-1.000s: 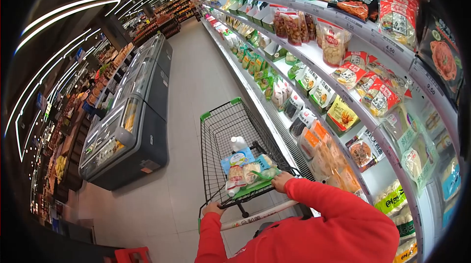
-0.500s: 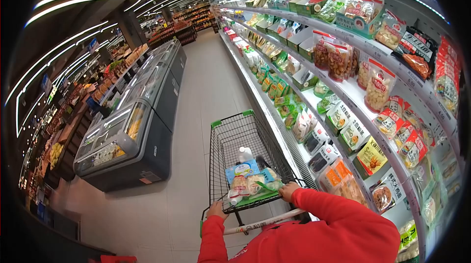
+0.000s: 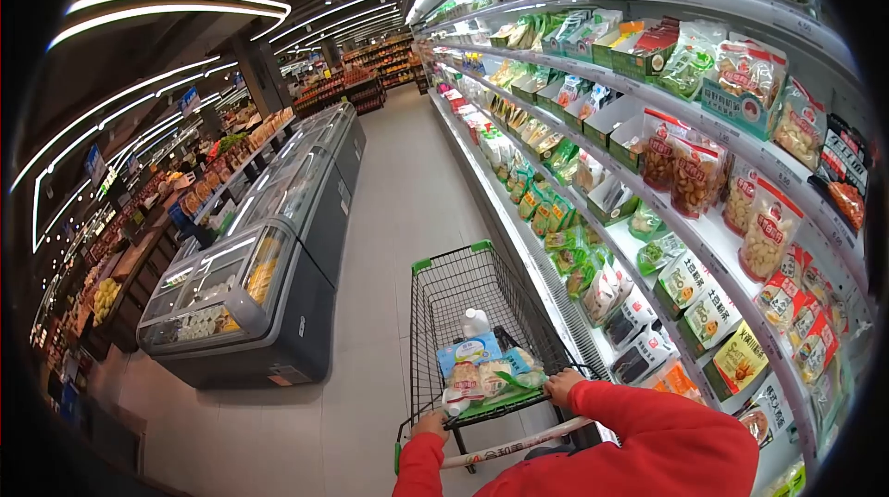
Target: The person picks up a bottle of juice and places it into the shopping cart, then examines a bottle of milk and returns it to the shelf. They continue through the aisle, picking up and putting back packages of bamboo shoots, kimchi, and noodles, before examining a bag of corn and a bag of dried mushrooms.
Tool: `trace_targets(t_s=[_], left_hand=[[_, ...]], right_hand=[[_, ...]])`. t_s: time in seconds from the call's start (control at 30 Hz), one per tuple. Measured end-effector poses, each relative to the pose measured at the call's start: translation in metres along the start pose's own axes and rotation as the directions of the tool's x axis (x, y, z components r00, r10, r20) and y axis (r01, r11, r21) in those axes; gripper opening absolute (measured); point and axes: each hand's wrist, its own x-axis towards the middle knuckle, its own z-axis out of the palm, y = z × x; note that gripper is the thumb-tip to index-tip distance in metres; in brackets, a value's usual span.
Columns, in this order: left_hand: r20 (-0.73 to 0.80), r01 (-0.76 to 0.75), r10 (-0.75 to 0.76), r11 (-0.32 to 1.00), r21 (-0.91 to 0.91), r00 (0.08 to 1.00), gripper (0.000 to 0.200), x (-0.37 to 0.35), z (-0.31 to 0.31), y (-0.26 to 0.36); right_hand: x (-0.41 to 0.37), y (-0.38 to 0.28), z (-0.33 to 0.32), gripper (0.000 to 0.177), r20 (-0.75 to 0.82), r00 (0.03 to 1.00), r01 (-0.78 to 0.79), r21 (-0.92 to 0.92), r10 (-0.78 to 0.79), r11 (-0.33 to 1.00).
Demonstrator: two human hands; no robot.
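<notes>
A black wire shopping cart (image 3: pixel 443 298) with green corner caps stands in front of me. My left hand (image 3: pixel 430 425) is closed around the frame at its near left corner. On the near right corner, my right hand (image 3: pixel 562 388) grips the frame too, fingers curled over the rim. The pale printed push handle (image 3: pixel 515 444) runs below both hands. Inside the basket lie a white bottle (image 3: pixel 475 321), a light-blue package (image 3: pixel 469 352) and clear bags of pale food (image 3: pixel 482 380) with green parts. A dark item beside the bottle is partly hidden.
A refrigerated shelf wall (image 3: pixel 593 140) of bagged foods and jars runs along the right. Glass-topped freezer chests (image 3: pixel 306 219) line the left, with a grey tiled aisle (image 3: pixel 394 173) between. Produce stands (image 3: pixel 116 298) lie farther left; stocked shelves (image 3: pixel 381 62) close the far end.
The view has tilted up, so the cart and both hands sit lower and farther right. More of the upper shelf with jars shows. Both hands keep their hold on the cart.
</notes>
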Motion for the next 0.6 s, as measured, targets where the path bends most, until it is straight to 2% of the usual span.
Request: trace_targets(t_s=[0.17, 0.37, 0.6], left_hand=[[0.053, 0.003, -0.002, 0.999, -0.034, 0.999, 0.025, 0.032, -0.024, 0.005], [0.037, -0.026, 0.029, 0.996, -0.081, 0.999, 0.025, 0.091, -0.032, -0.012], [0.040, -0.019, 0.023, 0.996, -0.087, 0.999, 0.027, 0.167, -0.061, -0.023]], right_hand=[[0.035, 0.024, 0.004, 0.016, 0.020, 1.000, 0.007, -0.012, -0.006, 1.000], [0.088, 0.051, 0.000, 0.015, -0.020, 1.000, 0.011, 0.008, -0.010, 1.000], [0.162, 0.092, 0.011, 0.017, 0.030, 0.999, -0.017, 0.035, 0.016, 0.999]])
